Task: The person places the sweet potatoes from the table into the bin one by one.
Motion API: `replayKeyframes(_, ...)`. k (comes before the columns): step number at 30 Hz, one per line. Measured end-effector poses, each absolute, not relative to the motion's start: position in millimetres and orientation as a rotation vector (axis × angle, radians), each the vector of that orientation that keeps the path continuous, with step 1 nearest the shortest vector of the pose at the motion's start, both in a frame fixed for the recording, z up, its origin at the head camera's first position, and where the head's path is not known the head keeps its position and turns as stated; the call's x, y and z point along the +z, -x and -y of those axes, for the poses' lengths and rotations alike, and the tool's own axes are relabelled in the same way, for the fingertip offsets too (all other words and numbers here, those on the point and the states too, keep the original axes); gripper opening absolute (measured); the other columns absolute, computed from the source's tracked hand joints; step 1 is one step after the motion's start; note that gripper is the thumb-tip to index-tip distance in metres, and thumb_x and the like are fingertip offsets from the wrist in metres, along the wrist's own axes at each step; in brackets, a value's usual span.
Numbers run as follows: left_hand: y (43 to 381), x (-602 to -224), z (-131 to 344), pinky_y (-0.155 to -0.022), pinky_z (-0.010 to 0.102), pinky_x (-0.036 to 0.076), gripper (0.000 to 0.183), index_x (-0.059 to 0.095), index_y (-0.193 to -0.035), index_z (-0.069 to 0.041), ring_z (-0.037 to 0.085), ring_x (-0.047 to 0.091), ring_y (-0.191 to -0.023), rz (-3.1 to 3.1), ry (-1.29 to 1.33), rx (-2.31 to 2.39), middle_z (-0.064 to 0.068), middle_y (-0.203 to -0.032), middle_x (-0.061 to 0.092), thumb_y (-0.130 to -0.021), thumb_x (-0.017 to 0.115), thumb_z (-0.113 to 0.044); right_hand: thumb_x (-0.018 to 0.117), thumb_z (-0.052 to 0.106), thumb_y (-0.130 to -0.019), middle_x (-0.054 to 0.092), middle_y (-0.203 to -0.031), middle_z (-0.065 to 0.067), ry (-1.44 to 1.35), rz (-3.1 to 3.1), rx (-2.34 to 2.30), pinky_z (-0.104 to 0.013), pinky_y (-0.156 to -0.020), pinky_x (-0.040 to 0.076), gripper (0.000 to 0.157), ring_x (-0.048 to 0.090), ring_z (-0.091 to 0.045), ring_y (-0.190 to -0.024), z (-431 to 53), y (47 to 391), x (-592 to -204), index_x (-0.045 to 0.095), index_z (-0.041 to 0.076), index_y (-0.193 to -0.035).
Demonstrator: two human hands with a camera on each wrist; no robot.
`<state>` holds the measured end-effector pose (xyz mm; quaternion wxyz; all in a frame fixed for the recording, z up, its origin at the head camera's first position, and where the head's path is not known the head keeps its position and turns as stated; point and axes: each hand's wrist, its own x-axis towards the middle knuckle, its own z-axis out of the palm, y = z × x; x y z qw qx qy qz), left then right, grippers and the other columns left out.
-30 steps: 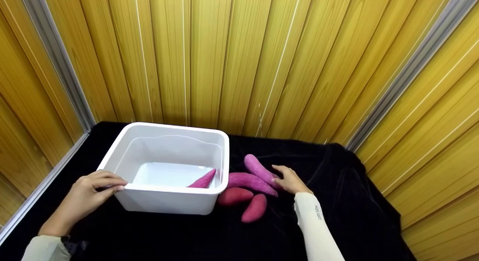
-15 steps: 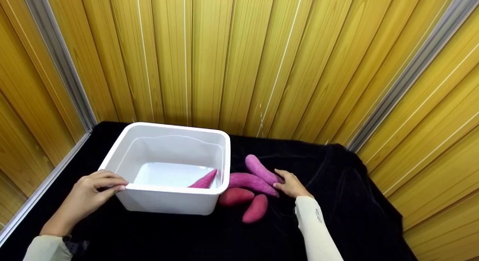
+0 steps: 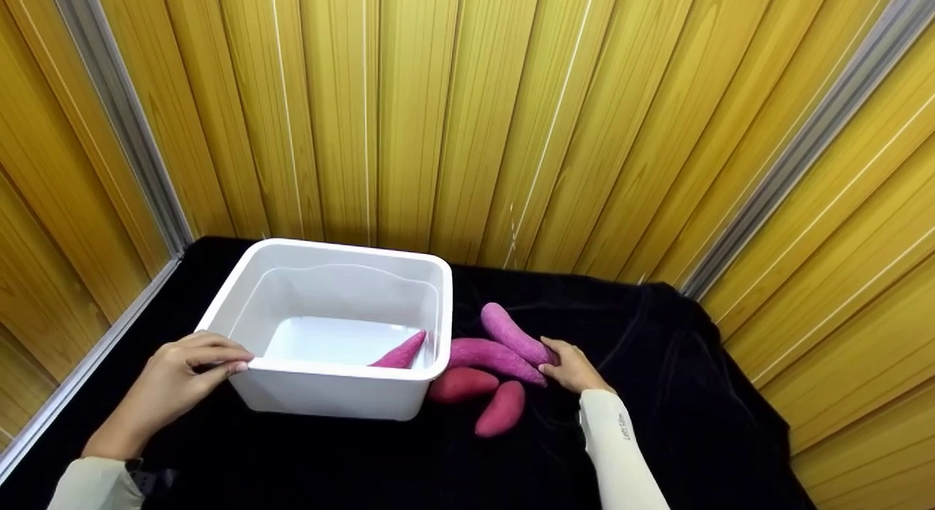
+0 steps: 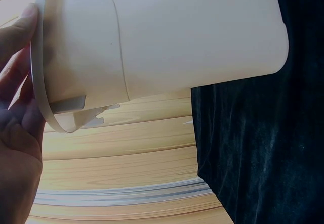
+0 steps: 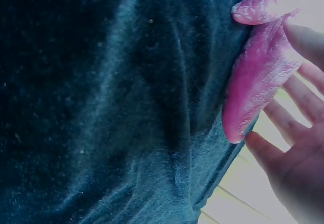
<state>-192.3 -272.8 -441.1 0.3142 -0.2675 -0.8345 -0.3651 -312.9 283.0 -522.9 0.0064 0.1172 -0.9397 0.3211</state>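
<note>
My left hand (image 3: 179, 367) pinches the near-left corner of a white plastic bin's (image 3: 329, 393) rim, fingers above and thumb at the edge. In the left wrist view its fingers lie along that rim. A pinkish sweet potato (image 3: 402, 351) lies inside the bin, partly hidden by the near wall. To the right, my right hand (image 3: 573, 367) grips the near end of a light purple sweet potato (image 3: 508, 331), thumb and fingers on either side. Another purple sweet potato (image 3: 486, 354) lies against it. In the right wrist view, the gripped sweet potato (image 5: 253, 82) still rests on the cloth.
Two smaller red sweet potatoes, one beside the bin (image 3: 464, 385) and one nearer me (image 3: 501, 409), lie in front of the purple pair. Black cloth (image 3: 657, 393) covers the table. Yellow wood-patterned walls (image 3: 409, 130) stand behind and at both sides.
My right hand has moved slightly nearer me, and its thumb and fingers have closed round the light purple sweet potato's end. The left hand keeps its hold on the bin.
</note>
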Motion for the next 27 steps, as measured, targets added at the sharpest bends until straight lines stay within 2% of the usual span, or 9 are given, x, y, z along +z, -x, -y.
replayKeyframes(16,193.9,-440.5,271.6,-0.077,0.001,0.043,0.038,0.078,-0.082,-0.013,-0.006,0.059,-0.081,2.191,0.722,-0.978,-0.005,-0.081,0.071,-0.060,0.079,0.018,0.070,-0.001,-0.083,0.063,-0.122,-0.024,-0.297,2.859,1.000,-0.051,-0.103,0.043,0.041,0.056,-0.040,-0.117,-284.2,311.9,-531.3,0.061,-0.004,-0.123)
replayKeyframes(27,191.8,-441.3,273.0,-0.077,0.001,0.043,0.037,0.078,-0.081,-0.013,-0.008,0.059,-0.081,2.226,0.680,-0.963,-0.006,-0.081,0.071,-0.060,0.079,0.017,0.071,0.003,-0.084,0.064,-0.122,-0.020,-0.249,2.903,0.938,-0.052,-0.100,0.044,0.041,0.057,-0.039,-0.116,-280.8,312.6,-532.7,0.061,0.002,-0.123)
